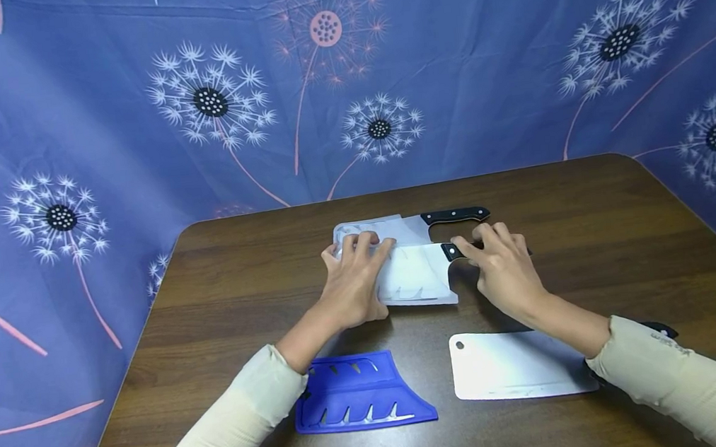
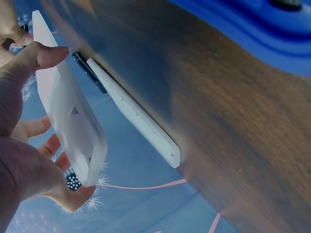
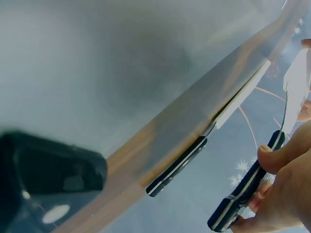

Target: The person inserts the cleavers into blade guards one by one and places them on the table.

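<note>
Blue sheath (image 1: pixel 363 393) lay on the table (image 1: pixel 231 305), nearer the wearer than the left hand (image 1: pixel 353 281). Left hand grasped a white sheath (image 1: pixel 408 279), raised off the surface; its cleaver (image 1: pixel 442 269) spanned the space between both hands. Just beyond lay a second cleaver (image 1: pixel 414 228), also sheathed. Right hand (image 1: pixel 504 267) gripped the raised one's black handle (image 1: pixel 453 251). Bare cleaver (image 1: pixel 517 364) lay wearer-side of the right hand.
</note>
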`<control>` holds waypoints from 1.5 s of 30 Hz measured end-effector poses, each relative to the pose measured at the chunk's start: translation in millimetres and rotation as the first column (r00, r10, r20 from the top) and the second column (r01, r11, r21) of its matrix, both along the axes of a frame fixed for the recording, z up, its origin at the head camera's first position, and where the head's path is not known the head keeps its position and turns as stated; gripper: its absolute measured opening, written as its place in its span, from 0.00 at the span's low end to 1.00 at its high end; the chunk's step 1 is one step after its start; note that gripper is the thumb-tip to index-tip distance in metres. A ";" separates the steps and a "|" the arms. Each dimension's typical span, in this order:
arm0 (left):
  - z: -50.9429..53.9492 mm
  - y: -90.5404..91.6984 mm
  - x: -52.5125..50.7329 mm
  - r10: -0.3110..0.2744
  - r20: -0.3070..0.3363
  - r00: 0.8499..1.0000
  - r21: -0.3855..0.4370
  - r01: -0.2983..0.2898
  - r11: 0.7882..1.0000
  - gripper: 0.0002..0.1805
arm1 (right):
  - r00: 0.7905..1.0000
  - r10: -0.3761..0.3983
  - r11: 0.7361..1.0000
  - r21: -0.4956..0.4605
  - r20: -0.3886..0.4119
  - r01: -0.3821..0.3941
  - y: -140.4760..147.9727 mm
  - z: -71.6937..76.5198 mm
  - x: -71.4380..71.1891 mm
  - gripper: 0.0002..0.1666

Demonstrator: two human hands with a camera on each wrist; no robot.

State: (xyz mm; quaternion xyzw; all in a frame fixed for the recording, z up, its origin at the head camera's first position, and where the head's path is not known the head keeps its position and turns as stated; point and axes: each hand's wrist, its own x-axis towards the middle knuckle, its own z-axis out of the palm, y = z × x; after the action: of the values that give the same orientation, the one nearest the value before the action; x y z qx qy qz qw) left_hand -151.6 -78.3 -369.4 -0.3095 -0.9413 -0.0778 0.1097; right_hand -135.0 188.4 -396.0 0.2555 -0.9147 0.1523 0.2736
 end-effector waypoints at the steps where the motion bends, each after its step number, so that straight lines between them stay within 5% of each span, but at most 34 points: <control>1: -0.4 -0.1 -0.1 0.000 0.009 1.000 -0.002 0.000 1.000 0.60 | 1.000 -0.006 1.000 0.007 0.009 0.006 -0.4 0.0 0.2 0.38; 20: -5.4 2.4 -6.3 0.014 0.218 0.976 -0.038 -0.006 0.999 0.61 | 0.990 -0.034 0.996 0.085 0.135 0.022 -0.9 -7.5 -3.8 0.38; 37: -13.3 0.9 -13.7 0.028 0.392 0.919 -0.073 0.001 0.997 0.59 | 0.951 -0.052 0.983 0.185 0.305 -0.006 -4.0 -13.7 -9.1 0.35; 45: -14.1 1.1 -18.8 0.049 0.481 0.875 -0.104 0.001 0.995 0.57 | 0.933 -0.030 0.981 0.188 0.358 -0.040 -6.8 -13.5 -12.2 0.30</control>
State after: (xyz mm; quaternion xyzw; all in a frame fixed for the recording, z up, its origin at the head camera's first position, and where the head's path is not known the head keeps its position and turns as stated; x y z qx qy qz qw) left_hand -170.4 -77.2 -383.6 -0.2738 -0.9454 -0.1034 -0.1435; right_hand -147.2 181.6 -409.5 0.2509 -0.9590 0.1081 0.0753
